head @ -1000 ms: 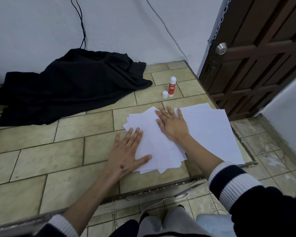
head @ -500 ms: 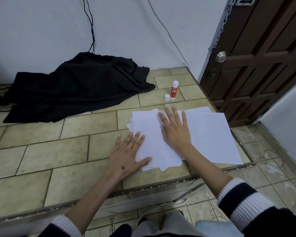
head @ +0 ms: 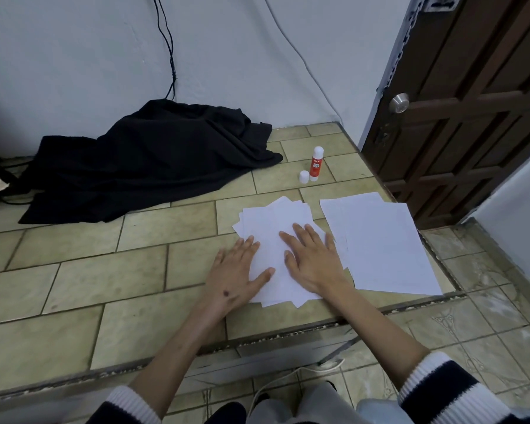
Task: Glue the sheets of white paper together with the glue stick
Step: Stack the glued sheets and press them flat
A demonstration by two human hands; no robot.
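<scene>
A loose pile of white paper sheets (head: pixel 276 221) lies fanned on the raised tiled step. My right hand (head: pixel 314 258) presses flat on its middle with straight fingers. My left hand (head: pixel 237 272) lies flat at the pile's left edge, thumb and fingertips on the paper. A second stack of white sheets (head: pixel 383 243) lies to the right, apart from the pile. Behind the paper a red and white glue stick (head: pixel 316 164) stands upright, uncapped, with its white cap (head: pixel 304 176) beside it on the tile.
A black cloth (head: pixel 147 160) is heaped at the back left against the wall, with cables running up behind it. A brown wooden door (head: pixel 471 102) stands at the right. The step edge (head: pixel 288 335) drops to a lower tiled floor near my knees.
My right hand has slid back toward me over the pile. The pile now lies apart from the right stack, with a gap of tile between them. My left hand has stayed at the pile's left edge.
</scene>
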